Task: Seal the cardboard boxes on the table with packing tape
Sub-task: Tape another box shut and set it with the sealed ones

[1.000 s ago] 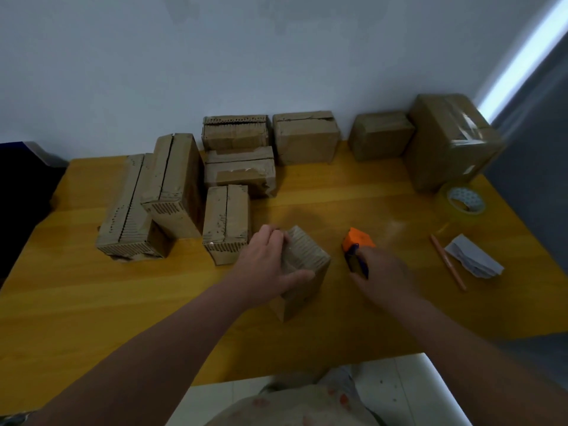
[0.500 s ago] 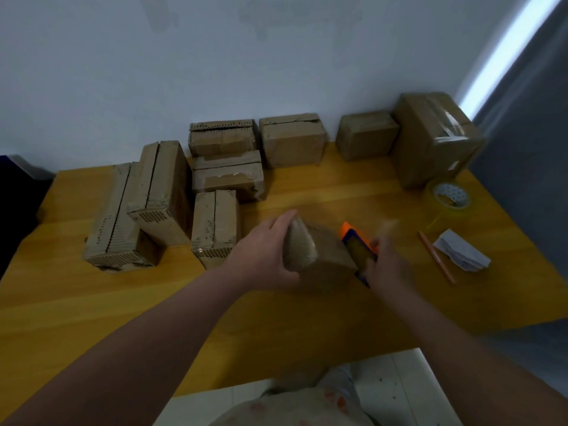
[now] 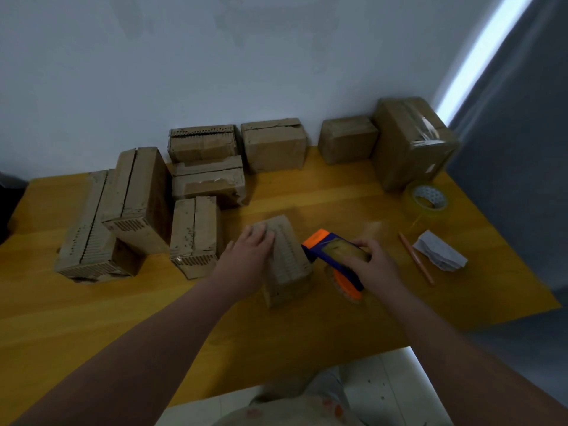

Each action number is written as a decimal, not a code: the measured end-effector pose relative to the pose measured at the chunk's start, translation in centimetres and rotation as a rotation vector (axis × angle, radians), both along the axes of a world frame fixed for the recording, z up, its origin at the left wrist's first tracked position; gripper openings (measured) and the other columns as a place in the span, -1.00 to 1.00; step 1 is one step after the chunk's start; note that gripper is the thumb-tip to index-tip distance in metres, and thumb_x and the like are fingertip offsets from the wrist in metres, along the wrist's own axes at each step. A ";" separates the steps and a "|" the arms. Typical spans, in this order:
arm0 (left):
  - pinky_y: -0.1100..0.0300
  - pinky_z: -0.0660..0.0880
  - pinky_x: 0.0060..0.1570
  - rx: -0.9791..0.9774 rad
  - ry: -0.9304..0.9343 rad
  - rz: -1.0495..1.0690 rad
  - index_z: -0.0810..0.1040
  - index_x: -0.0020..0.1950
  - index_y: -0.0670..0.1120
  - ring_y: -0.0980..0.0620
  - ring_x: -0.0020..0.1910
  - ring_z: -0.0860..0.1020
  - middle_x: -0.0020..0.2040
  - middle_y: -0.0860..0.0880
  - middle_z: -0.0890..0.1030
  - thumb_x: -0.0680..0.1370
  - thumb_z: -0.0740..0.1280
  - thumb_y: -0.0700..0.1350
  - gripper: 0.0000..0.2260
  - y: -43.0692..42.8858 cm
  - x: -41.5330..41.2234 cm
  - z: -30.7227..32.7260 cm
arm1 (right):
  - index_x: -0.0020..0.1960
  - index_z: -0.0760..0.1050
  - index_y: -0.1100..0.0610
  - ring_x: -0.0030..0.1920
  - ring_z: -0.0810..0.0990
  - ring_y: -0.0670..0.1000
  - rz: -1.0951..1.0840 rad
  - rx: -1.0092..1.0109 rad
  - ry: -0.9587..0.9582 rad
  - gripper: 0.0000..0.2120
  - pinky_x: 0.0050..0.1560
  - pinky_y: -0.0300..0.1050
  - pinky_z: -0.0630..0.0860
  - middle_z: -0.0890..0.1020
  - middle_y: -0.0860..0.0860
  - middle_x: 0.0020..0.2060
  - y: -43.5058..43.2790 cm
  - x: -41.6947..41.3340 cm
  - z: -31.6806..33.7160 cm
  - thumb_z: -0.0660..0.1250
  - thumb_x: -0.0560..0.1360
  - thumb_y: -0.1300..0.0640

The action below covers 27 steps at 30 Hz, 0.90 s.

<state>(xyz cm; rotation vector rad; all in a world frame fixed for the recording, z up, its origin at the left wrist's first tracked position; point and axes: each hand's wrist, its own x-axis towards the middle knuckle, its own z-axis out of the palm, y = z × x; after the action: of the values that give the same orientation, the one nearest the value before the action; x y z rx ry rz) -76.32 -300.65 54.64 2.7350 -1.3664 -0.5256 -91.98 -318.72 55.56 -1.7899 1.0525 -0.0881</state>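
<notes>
A small cardboard box (image 3: 289,265) stands on the wooden table (image 3: 307,327) near its middle. My left hand (image 3: 249,256) grips the box's left side and top, thumb hidden behind. My right hand (image 3: 376,265) holds an orange and blue tape dispenser (image 3: 333,256) just to the right of the box, its orange front edge touching the box's upper right side. The dispenser's roll sits low, partly hidden by my hand.
Several cardboard boxes (image 3: 138,198) are stacked at the back left. More boxes (image 3: 273,146) line the wall, with a big taped one (image 3: 412,142) at the right. A clear tape roll (image 3: 428,201), a pencil (image 3: 416,259) and crumpled paper (image 3: 439,253) lie at the right.
My left hand turned the small box upright again. My right hand brought the tape dispenser up against the box's right side.
</notes>
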 end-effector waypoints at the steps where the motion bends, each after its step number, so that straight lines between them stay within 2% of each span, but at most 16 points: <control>1: -0.18 -0.03 0.49 0.061 -0.005 -0.036 -0.18 0.57 0.01 -0.10 0.55 -0.18 0.58 -0.03 -0.19 0.54 0.33 -0.10 -0.19 -0.3 -0.4 0.0 | 0.20 0.35 -0.06 -0.14 0.52 -0.07 0.030 0.000 0.012 -0.61 -0.14 -0.09 0.56 0.49 -0.04 -0.01 0.2 -0.1 0.1 0.44 0.47 0.01; 4: -0.22 -0.12 0.45 0.196 0.008 -0.148 -0.30 0.56 -0.01 -0.13 0.53 -0.26 0.55 -0.09 -0.31 0.49 0.37 0.11 -0.06 -0.8 -1.4 -0.1 | 0.21 0.29 -0.09 0.03 0.52 0.00 0.075 0.036 0.042 -0.40 0.06 0.03 0.57 0.45 -0.12 -0.03 0.2 -0.4 0.1 0.56 0.32 -0.06; 7: -0.21 -0.17 0.45 0.211 -0.068 -0.213 -0.33 0.54 -0.02 -0.08 0.54 -0.26 0.55 -0.07 -0.33 0.54 0.21 0.26 -0.13 -1.0 -2.6 -0.7 | 0.23 0.30 -0.09 0.08 0.51 0.02 0.110 0.005 0.071 -0.31 0.09 0.08 0.57 0.46 -0.07 0.04 -0.1 -0.7 0.3 0.61 0.24 -0.03; 10: -0.13 -0.25 0.45 0.193 -0.122 -0.242 -0.34 0.53 -0.02 -0.03 0.53 -0.26 0.53 -0.02 -0.34 0.62 0.06 0.19 -0.29 -0.8 -3.2 -1.0 | 0.29 0.36 -0.02 0.07 0.53 0.05 0.059 -0.026 0.051 -0.35 0.06 0.08 0.58 0.51 0.00 0.08 -0.6 -1.1 0.6 0.56 0.29 0.11; 13: -0.08 -0.29 0.43 0.185 -0.151 -0.298 -0.34 0.53 -0.02 0.00 0.53 -0.24 0.54 0.00 -0.31 0.65 0.11 -0.02 -0.33 -0.4 -3.0 -0.9 | 0.27 0.42 0.04 0.03 0.55 0.06 0.012 -0.007 0.000 -0.47 0.06 0.08 0.59 0.55 0.04 0.04 -1.2 -1.6 1.6 0.50 0.36 0.19; 14: -0.07 -0.28 0.43 0.176 -0.171 -0.311 -0.34 0.53 -0.02 0.00 0.54 -0.23 0.55 -0.01 -0.30 0.64 0.13 -0.09 -0.32 -0.2 -2.9 -0.8 | 0.26 0.43 0.07 0.03 0.55 0.04 0.011 0.007 -0.022 -0.51 0.05 -0.03 0.60 0.55 0.04 0.03 -1.2 -1.8 2.1 0.48 0.38 0.21; 15: -0.06 -0.27 0.43 0.170 -0.190 -0.317 -0.33 0.53 -0.02 0.00 0.54 -0.22 0.56 -0.01 -0.28 0.63 0.15 -0.14 -0.31 -0.1 -2.7 -0.8 | 0.24 0.44 0.10 0.05 0.52 0.02 0.019 0.011 -0.030 -0.56 -0.04 -0.27 0.58 0.52 0.03 0.01 -1.1 -2.0 3.0 0.45 0.41 0.24; 16: -0.04 -0.26 0.44 0.160 -0.203 -0.316 -0.31 0.54 -0.01 0.00 0.54 -0.20 0.56 0.00 -0.26 0.63 0.15 -0.17 -0.31 0.0 -2.6 -0.8 | 0.24 0.43 0.10 0.08 0.46 0.00 0.042 0.013 -0.029 -0.60 -0.21 -0.53 0.45 0.47 0.04 0.01 -1.0 -2.2 3.8 0.41 0.44 0.27; 17: -0.02 -0.25 0.45 0.154 -0.215 -0.313 -0.28 0.54 -0.01 0.00 0.55 -0.17 0.57 0.00 -0.23 0.62 0.15 -0.19 -0.32 0.1 -2.5 -0.8 | 0.31 0.42 0.13 0.15 0.41 0.01 0.061 0.015 -0.047 -0.56 -0.36 -0.60 0.34 0.45 0.08 0.06 -0.9 -2.4 4.3 0.38 0.47 0.31; 19: 0.02 -0.23 0.46 0.127 -0.225 -0.281 -0.20 0.56 0.01 0.01 0.55 -0.11 0.58 0.01 -0.15 0.61 0.16 -0.21 -0.34 0.2 -2.3 -0.8 | 0.39 0.37 0.17 0.20 0.32 -0.03 0.086 0.033 -0.106 -0.50 -0.45 -0.63 0.26 0.45 0.16 0.21 -0.3 -2.8 6.1 0.34 0.48 0.37; 20: 0.02 -0.24 0.45 0.087 -0.211 -0.260 -0.13 0.57 0.02 0.02 0.55 -0.09 0.58 0.02 -0.10 0.60 0.18 -0.23 -0.34 0.3 -2.2 -0.7 | 0.40 0.36 0.16 0.18 0.33 -0.06 0.100 0.050 -0.138 -0.49 -0.46 -0.64 0.25 0.46 0.10 0.15 0.0 -2.8 6.6 0.33 0.48 0.39; 22: -0.01 -0.20 0.46 -0.124 -0.077 -0.131 0.05 0.56 0.03 0.04 0.54 0.01 0.57 0.04 0.05 0.56 0.23 -0.26 -0.37 0.4 -2.3 0.0 | 0.34 0.36 0.08 -0.11 0.46 -0.18 0.133 0.103 -0.190 -0.49 -0.44 -0.64 0.29 0.40 -0.10 -0.07 0.0 -3.0 6.1 0.32 0.46 0.43; 23: -0.02 -0.04 0.50 -0.296 0.064 0.023 0.15 0.54 0.02 0.05 0.51 0.14 0.55 0.03 0.17 0.56 0.25 -0.26 -0.41 0.3 -2.4 0.5 | 0.28 0.35 0.03 -0.26 0.47 -0.29 0.148 0.131 -0.202 -0.49 -0.41 -0.61 0.33 0.39 -0.15 -0.11 -0.3 -3.1 5.5 0.33 0.44 0.44; 24: 0.01 0.22 0.44 -0.485 0.249 0.242 0.25 0.51 0.00 0.05 0.43 0.29 0.49 0.01 0.30 0.57 0.25 -0.23 -0.48 0.2 -2.6 1.2 | 0.24 0.36 0.00 -0.27 0.48 -0.40 0.167 0.148 -0.211 -0.48 -0.36 -0.57 0.39 0.44 -0.12 -0.08 -0.2 -3.0 5.3 0.37 0.41 0.42; 25: 0.08 0.40 0.28 -0.640 0.474 0.489 0.35 0.47 -0.04 0.04 0.31 0.42 0.39 -0.01 0.42 0.59 0.25 -0.18 -0.57 -0.1 -2.8 2.1 | 0.22 0.38 -0.03 -0.19 0.53 -0.38 0.187 0.165 -0.223 -0.46 -0.29 -0.49 0.46 0.51 -0.05 -0.02 -0.1 -2.9 5.1 0.42 0.35 0.36; 27: 0.05 0.51 0.12 -0.768 0.995 0.893 0.49 0.31 -0.16 -0.04 0.13 0.55 0.18 -0.10 0.58 0.61 0.24 -0.02 -0.67 -0.6 -2.7 3.9 | 0.21 0.43 -0.12 0.01 0.61 -0.10 0.213 0.187 -0.236 -0.38 -0.17 -0.27 0.56 0.56 0.05 0.11 0.1 -2.8 4.8 0.41 0.20 0.23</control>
<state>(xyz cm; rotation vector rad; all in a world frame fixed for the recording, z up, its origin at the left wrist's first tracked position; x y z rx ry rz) -78.99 -301.20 58.52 1.6945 -0.0233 -0.8329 -94.74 -318.63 60.40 -1.6644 0.6764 -0.0654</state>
